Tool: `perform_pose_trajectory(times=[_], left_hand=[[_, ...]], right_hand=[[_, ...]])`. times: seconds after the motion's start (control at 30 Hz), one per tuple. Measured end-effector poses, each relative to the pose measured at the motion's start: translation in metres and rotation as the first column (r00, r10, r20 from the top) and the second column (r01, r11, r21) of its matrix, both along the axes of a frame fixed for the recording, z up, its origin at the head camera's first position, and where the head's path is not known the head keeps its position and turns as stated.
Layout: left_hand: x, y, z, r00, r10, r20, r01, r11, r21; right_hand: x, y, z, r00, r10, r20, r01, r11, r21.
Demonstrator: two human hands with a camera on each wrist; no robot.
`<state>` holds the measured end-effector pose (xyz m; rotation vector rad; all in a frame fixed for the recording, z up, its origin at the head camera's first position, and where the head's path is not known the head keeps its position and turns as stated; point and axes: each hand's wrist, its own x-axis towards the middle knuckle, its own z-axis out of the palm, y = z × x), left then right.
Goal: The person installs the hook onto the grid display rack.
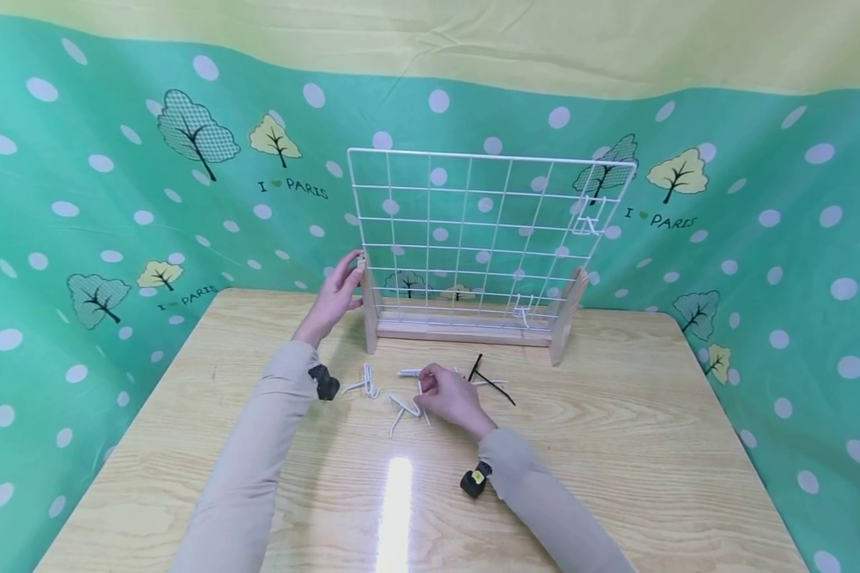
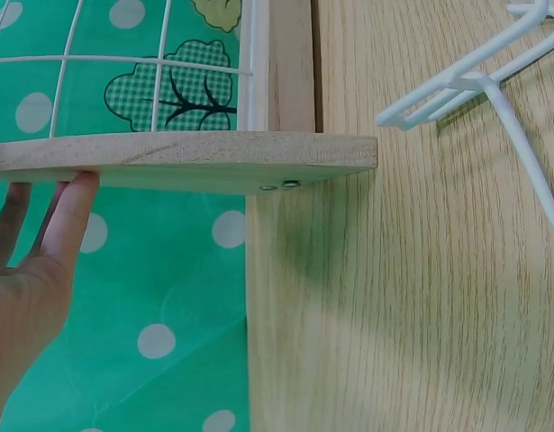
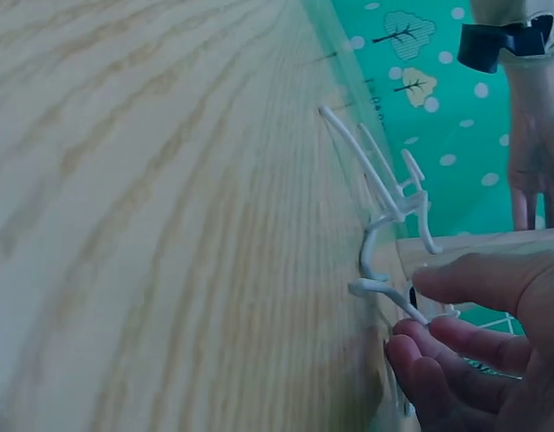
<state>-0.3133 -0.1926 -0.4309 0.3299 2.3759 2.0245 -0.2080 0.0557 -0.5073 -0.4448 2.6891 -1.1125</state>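
Observation:
A white wire grid (image 1: 471, 191) stands in a wooden frame, whose left upright (image 1: 369, 306) is touched on its outer side by my left hand (image 1: 333, 298). Nearly straight fingers (image 2: 71, 216) meet the wood (image 2: 195, 153) in the left wrist view. Over the table my right hand (image 1: 453, 396) pinches a white wire hook (image 3: 389, 292) between thumb and fingertips; part of it is hidden. Beside that hand lies another white hook (image 1: 404, 407), and a further one (image 1: 367, 382) is to the left. Two white hooks hang on the grid, upper right (image 1: 586, 224) and lower right (image 1: 521, 312).
A black hook (image 1: 489, 380) lies right of my right hand, overlapping a white piece (image 1: 498, 382). The frame's right upright (image 1: 568, 318) and bottom bar (image 1: 466, 334) stand at the back of the wooden table (image 1: 616, 446). A green patterned cloth (image 1: 258, 239) hangs behind.

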Motion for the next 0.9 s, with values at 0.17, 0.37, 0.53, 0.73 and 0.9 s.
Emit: perform_pose_trajectory(times=[0.17, 0.37, 0.53, 0.73, 0.9], left_hand=[[-0.001, 0.001, 0.001, 1.0, -0.013, 0.019, 0.012, 1.0, 0.026], [0.007, 0.005, 0.013, 0.999, -0.037, 0.032, 0.036, 0.999, 0.037], [0.016, 0.008, 0.025, 0.999, -0.042, 0.031, 0.041, 0.999, 0.029], [0.014, 0.006, 0.023, 0.999, -0.041, 0.026, 0.04, 0.999, 0.035], [0.002, 0.0, 0.006, 0.999, -0.029, 0.029, 0.027, 0.998, 0.05]], right_hand=[[-0.001, -0.005, -0.003, 0.998, -0.027, -0.061, 0.029, 0.999, 0.032], [-0.002, -0.005, -0.008, 0.993, -0.008, -0.122, 0.008, 1.0, -0.003], [-0.001, -0.003, -0.007, 0.995, -0.017, -0.102, 0.004, 0.992, -0.129], [0.0, -0.002, -0.003, 0.997, -0.041, -0.067, 0.028, 0.983, -0.184], [-0.001, -0.002, -0.003, 0.994, -0.107, -0.033, 0.094, 0.957, -0.275]])
